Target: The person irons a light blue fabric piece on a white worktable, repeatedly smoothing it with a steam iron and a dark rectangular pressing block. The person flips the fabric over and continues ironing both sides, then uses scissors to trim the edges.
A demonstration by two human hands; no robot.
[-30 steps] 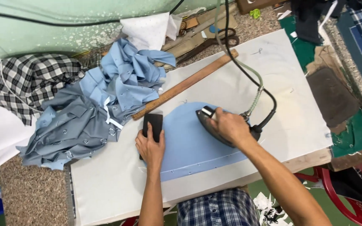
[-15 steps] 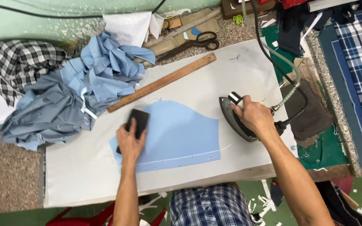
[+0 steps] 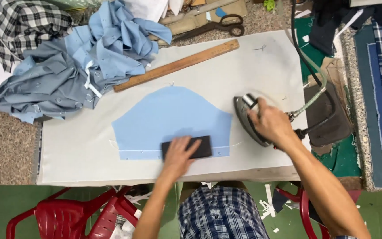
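Note:
A light blue sleeve-shaped fabric piece [image 3: 169, 115] lies flat on the white padded board [image 3: 80, 146]. My left hand [image 3: 180, 155] presses a flat black block [image 3: 202, 147] onto the fabric's near hem, fingers spread over it. My right hand [image 3: 270, 124] grips the handle of a dark steam iron [image 3: 244, 113], which rests on the board just right of the fabric. The iron's black cord and green hose [image 3: 308, 66] run up and away to the right.
A wooden ruler [image 3: 177, 65] lies diagonally behind the fabric. A heap of blue and grey garments [image 3: 76, 66] sits at the left, checked cloth [image 3: 18, 22] beyond it. Scissors [image 3: 222, 24] lie at the back. A brown pad [image 3: 326, 115] is right of the board; red plastic chairs [image 3: 80, 217] stand below.
My left hand slid the black block from the fabric's left side to its near hem. The iron stayed off the fabric to the right, having left it a second ago.

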